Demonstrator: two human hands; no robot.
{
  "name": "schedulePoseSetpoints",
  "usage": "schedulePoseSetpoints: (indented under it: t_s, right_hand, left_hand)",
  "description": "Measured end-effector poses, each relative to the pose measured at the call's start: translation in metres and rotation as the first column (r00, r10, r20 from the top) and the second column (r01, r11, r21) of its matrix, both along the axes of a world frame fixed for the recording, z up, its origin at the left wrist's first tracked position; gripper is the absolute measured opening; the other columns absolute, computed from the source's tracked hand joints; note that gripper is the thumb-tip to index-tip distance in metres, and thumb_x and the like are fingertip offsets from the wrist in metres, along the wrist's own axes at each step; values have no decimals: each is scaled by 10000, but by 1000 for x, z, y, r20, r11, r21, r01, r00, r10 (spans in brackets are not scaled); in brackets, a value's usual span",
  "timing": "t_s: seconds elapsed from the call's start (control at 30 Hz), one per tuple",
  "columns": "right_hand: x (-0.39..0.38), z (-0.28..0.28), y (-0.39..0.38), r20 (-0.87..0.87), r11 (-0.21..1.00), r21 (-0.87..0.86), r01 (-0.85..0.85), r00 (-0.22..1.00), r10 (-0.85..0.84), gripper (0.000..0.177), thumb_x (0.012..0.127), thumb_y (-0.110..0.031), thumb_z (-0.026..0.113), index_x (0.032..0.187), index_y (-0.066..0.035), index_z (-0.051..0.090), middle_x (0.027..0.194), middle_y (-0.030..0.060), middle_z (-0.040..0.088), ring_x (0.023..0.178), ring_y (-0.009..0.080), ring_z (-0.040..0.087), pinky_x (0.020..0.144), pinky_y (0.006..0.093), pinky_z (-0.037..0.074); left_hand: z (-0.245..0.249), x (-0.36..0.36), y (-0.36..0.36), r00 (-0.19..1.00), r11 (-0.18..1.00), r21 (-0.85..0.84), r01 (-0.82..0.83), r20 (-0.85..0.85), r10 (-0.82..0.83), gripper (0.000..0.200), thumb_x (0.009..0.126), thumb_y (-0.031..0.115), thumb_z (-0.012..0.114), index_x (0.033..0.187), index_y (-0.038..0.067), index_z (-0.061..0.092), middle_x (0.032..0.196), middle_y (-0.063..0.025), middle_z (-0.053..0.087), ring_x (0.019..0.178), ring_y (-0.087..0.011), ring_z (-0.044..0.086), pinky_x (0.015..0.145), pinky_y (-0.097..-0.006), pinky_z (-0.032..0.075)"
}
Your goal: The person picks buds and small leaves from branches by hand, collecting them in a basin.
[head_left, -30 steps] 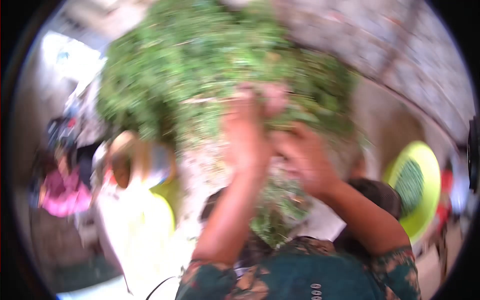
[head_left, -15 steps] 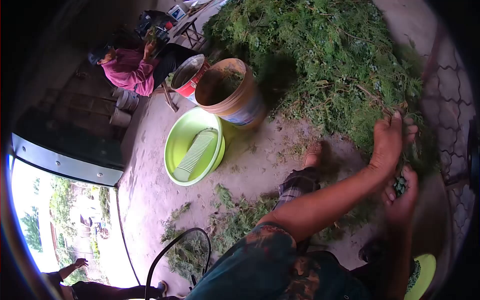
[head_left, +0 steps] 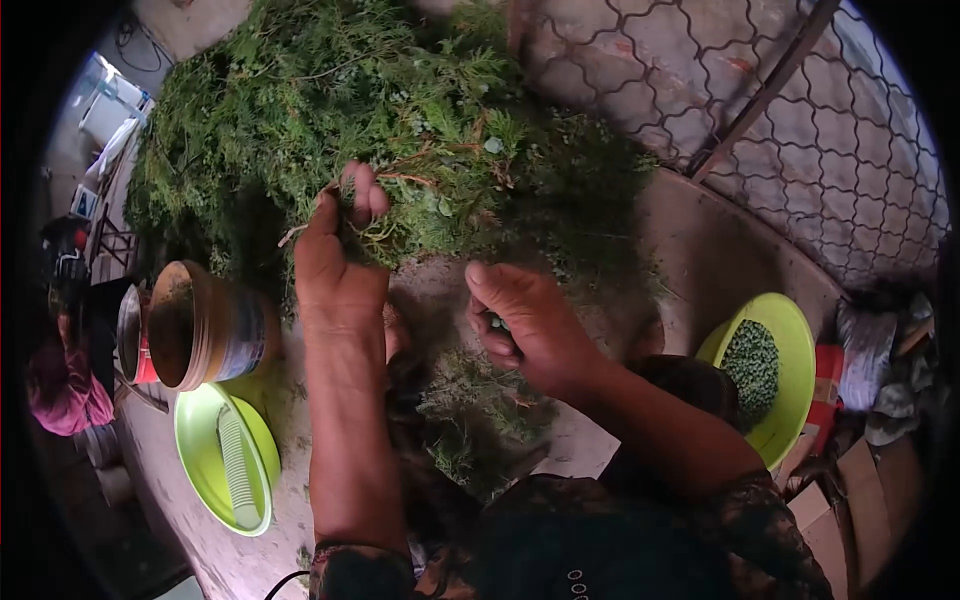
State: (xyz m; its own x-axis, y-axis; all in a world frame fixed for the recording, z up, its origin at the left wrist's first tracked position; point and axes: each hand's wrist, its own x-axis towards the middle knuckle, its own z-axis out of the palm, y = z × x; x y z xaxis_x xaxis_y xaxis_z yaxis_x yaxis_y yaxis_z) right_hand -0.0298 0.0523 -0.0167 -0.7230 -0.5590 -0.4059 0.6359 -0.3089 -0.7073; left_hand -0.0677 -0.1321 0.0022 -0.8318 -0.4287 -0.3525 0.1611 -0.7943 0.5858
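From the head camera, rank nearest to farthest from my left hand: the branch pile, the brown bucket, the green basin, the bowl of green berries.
1. Branch pile: the left hand grips it.
2. Brown bucket: to its left.
3. Green basin: lower left.
4. Berry bowl: far right.

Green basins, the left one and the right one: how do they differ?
The left basin holds one pale ribbed piece; the right basin holds a heap of small green berries. The left basin sits beside a bucket, while the right basin lies nearer the wire fence. Both are round, lime green and on the ground.
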Motion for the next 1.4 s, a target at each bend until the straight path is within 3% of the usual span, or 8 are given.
schedulePoseSetpoints:
  t_s: [0.37, 0.63, 0.7, 0.8, 0.9, 1.0, 1.17, 1.4]
  right_hand:
    - [-10, -2, -8, -311, 988, 50, 148, 942, -126, 368, 893, -178, 550, 1179, 4, 407, 659, 5, 494, 553, 55, 444, 476, 214, 358]
    - [-16, -16, -21, -471, 984, 108, 139, 879, -72, 253, 897, -126, 518, 1091, 27, 465, 638, -3, 481, 520, 42, 451, 445, 226, 361]
    - [-18, -13, -22, -394, 990, 108, 92, 918, -43, 192, 907, -166, 508, 954, 20, 510, 620, 2, 496, 473, 59, 460, 409, 225, 343]
    - [-13, 4, -13, -168, 998, -57, -6, 986, -4, 181, 889, -179, 474, 843, -7, 510, 596, 31, 506, 419, 67, 425, 378, 215, 313]
    - [-12, 1, 2, 103, 928, -359, -102, 984, 148, 166, 864, -194, 452, 894, -45, 518, 672, 14, 472, 457, 47, 353, 402, 193, 265]
    - [-3, 5, 12, 166, 945, -316, -83, 976, 141, 156, 810, -150, 420, 878, -39, 505, 678, 19, 473, 447, 55, 349, 399, 197, 269]
    - [-2, 7, 16, -7, 981, -155, -120, 993, 120, 208, 905, -248, 492, 894, -40, 500, 666, 7, 460, 441, 44, 347, 386, 191, 261]
    - [1, 5, 22, -124, 993, -114, 20, 992, -34, 340, 907, -241, 544, 1153, -48, 410, 668, 5, 478, 444, 40, 363, 379, 197, 278]
  left_hand:
    - [1, 3, 20, 985, 923, 345, 167, -103, -140, 270, 961, 122, 371, 1164, -51, 413, 1038, -159, 591, 900, -225, 613, 779, -346, 553]
    - [8, 8, 28, 976, 871, 441, 219, -89, -200, 269, 958, 125, 382, 1151, -56, 429, 1058, -178, 597, 853, -219, 626, 780, -345, 558]
    - [6, 8, 25, 971, 857, 455, 241, -110, -215, 267, 957, 128, 385, 1145, -55, 431, 1067, -181, 595, 847, -220, 628, 788, -347, 556]
    - [-4, 8, 16, 966, 877, 406, 258, -124, -226, 291, 947, 90, 399, 1196, -56, 442, 1091, -174, 590, 957, -225, 616, 784, -331, 545]
    - [1, 7, 25, 992, 974, -197, 110, -38, -120, 190, 941, 133, 444, 1050, -10, 506, 955, -112, 609, 762, -162, 594, 621, -269, 519]
    - [6, 3, 10, 994, 975, -223, 17, -100, -41, 196, 944, 168, 442, 1060, 21, 500, 922, -97, 605, 718, -163, 573, 628, -283, 500]
    - [15, 7, 31, 998, 939, -343, 6, -56, -27, 178, 931, 154, 479, 1044, 19, 499, 994, -112, 616, 762, -149, 611, 639, -258, 531]
    - [10, 7, 43, 996, 954, -296, 51, -50, -69, 185, 931, 150, 476, 1067, 25, 488, 1009, -123, 611, 808, -168, 624, 668, -276, 545]
